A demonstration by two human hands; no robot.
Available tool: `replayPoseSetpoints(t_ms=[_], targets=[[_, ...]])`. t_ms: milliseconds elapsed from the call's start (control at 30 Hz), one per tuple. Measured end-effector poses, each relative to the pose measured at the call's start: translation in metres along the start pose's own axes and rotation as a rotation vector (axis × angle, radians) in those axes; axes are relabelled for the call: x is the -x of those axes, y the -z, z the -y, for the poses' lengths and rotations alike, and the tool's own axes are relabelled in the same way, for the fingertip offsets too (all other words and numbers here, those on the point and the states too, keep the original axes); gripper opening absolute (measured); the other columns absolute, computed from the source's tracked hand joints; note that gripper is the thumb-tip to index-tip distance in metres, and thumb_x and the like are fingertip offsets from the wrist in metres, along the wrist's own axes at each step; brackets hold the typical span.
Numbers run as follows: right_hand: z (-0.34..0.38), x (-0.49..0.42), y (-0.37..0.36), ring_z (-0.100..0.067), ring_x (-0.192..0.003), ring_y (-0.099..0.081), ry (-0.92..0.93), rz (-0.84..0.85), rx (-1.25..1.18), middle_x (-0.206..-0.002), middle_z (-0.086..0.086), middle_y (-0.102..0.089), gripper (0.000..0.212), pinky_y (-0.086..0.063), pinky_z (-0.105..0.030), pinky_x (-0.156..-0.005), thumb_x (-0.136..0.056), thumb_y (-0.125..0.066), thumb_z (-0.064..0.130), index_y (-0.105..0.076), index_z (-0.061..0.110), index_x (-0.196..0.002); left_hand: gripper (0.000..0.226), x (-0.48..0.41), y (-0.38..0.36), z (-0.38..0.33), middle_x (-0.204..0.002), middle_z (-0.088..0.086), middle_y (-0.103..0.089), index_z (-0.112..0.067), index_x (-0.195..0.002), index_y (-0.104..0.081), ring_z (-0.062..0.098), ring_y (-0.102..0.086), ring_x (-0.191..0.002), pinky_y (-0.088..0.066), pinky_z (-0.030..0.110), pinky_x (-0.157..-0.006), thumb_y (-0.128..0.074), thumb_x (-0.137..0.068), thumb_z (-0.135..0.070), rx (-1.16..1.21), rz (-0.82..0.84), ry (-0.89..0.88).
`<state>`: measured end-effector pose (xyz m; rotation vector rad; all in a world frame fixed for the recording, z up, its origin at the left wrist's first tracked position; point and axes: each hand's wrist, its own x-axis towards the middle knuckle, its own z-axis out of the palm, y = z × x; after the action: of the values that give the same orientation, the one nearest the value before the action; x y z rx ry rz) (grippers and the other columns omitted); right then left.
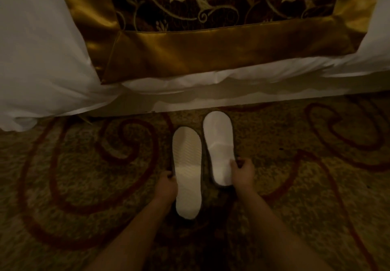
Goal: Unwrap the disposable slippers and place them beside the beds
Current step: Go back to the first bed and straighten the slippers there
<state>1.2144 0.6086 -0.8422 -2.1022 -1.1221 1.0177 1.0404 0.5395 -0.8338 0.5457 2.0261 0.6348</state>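
Observation:
Two white disposable slippers lie side by side on the patterned carpet, just in front of the bed. The left slipper (187, 171) shows a ribbed surface and reaches nearer to me. My left hand (166, 186) grips its left edge around the middle. The right slipper (219, 146) lies closer to the bed, its far end almost at the bed base. My right hand (242, 174) pinches its near right edge. No wrapper is visible.
The bed's white sheets (42, 59) hang down at the left and along the base. A gold and brown floral bed runner (211, 49) drapes over the bed edge. Swirl-patterned carpet (84, 175) spreads to both sides of the slippers.

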Motion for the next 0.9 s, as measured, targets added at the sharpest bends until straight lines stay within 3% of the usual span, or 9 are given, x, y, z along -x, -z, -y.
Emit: replayPoseSetpoints(t_ms=[133,233,300,433,500,600,733,800,900], targets=[[-0.002,-0.01,0.013,-0.038,-0.111,-0.052,0.07,0.012,0.404,-0.124,-0.025,-0.052,0.037,-0.043,-0.041,-0.093,-0.093,-0.051,0.023,-0.05,-0.005,-0.117,0.035,0.002,0.011,0.001,-0.127,0.019,-0.056,-0.001,-0.13,-0.05,0.029,-0.054,-0.108,-0.043,0.033,-0.087,-0.045,-0.097,-0.012,0.04,0.002,-0.017],[0.013,0.007,0.009,-0.031,-0.1,-0.057,0.475,-0.105,0.683,-0.105,-0.014,-0.061,0.027,-0.046,-0.038,-0.083,-0.093,-0.047,0.025,-0.059,0.004,-0.103,0.038,0.001,0.017,-0.001,-0.131,0.018,-0.053,-0.003,-0.133,-0.047,0.028,-0.053,-0.108,-0.04,0.032,-0.083,-0.044,-0.097,-0.013,0.118,0.004,0.007],[0.023,0.029,-0.006,-0.023,-0.095,-0.06,0.613,0.064,0.528,-0.099,-0.007,-0.063,0.031,-0.049,-0.034,-0.081,-0.092,-0.047,0.035,-0.06,0.009,-0.104,0.039,0.002,0.018,-0.005,-0.134,0.016,-0.051,-0.006,-0.135,-0.045,0.026,-0.051,-0.107,-0.04,0.034,-0.086,-0.043,-0.097,-0.015,0.226,0.024,0.045],[0.035,0.066,-0.041,-0.015,-0.099,-0.059,0.241,0.497,0.072,-0.109,-0.003,-0.062,0.045,-0.043,-0.022,-0.076,-0.086,-0.061,0.036,-0.052,0.01,-0.121,0.042,0.003,0.02,-0.014,-0.14,0.014,-0.047,-0.01,-0.14,-0.04,0.03,-0.046,-0.124,-0.039,0.033,-0.088,-0.041,-0.098,-0.015,0.387,0.046,0.121],[0.036,0.072,-0.047,-0.015,-0.103,-0.058,0.237,0.469,-0.044,-0.109,0.0,-0.06,0.041,-0.042,-0.02,-0.078,-0.087,-0.062,0.026,-0.051,0.011,-0.123,0.04,0.001,0.025,-0.016,-0.14,0.015,-0.048,-0.009,-0.138,-0.043,0.032,-0.048,-0.123,-0.042,0.035,-0.097,-0.04,-0.099,-0.015,0.402,0.047,0.14],[0.041,0.083,-0.045,-0.015,-0.099,-0.059,0.447,0.369,0.081,-0.108,0.002,-0.062,0.036,-0.046,-0.023,-0.078,-0.09,-0.057,0.024,-0.049,0.016,-0.124,0.035,0.0,0.041,-0.023,-0.132,0.014,-0.056,-0.012,-0.125,-0.052,0.033,-0.054,-0.116,-0.046,0.045,-0.1,-0.042,-0.098,-0.031,0.51,0.08,0.106],[0.044,0.1,-0.045,-0.018,-0.097,-0.06,0.793,0.22,0.437,-0.111,-0.002,-0.062,0.034,-0.048,-0.028,-0.077,-0.089,-0.053,0.022,-0.049,0.021,-0.122,0.072,-0.005,0.065,-0.049,-0.124,0.0,-0.056,-0.02,-0.136,-0.046,0.025,-0.054,-0.113,-0.046,0.042,-0.092,-0.051,-0.08,-0.065,0.523,0.181,0.066],[0.046,0.109,-0.052,-0.019,-0.094,-0.061,0.96,0.185,0.614,-0.106,-0.002,-0.063,0.037,-0.049,-0.03,-0.077,-0.084,-0.06,0.022,-0.053,0.018,-0.12,0.071,-0.007,0.067,-0.059,-0.128,0.003,-0.056,-0.015,-0.136,-0.045,0.028,-0.052,-0.12,-0.046,0.045,-0.098,-0.061,-0.079,-0.055,0.478,0.172,0.056],[0.046,0.118,-0.059,-0.017,-0.094,-0.058,1.04,0.195,0.593,-0.104,-0.001,-0.062,0.035,-0.05,-0.03,-0.079,-0.085,-0.058,0.037,-0.056,0.019,-0.115,0.05,-0.013,0.065,-0.057,-0.134,0.019,-0.054,-0.005,-0.137,-0.043,0.035,-0.052,-0.12,-0.045,0.047,-0.103,-0.054,-0.089,-0.007,0.473,0.03,0.009]])
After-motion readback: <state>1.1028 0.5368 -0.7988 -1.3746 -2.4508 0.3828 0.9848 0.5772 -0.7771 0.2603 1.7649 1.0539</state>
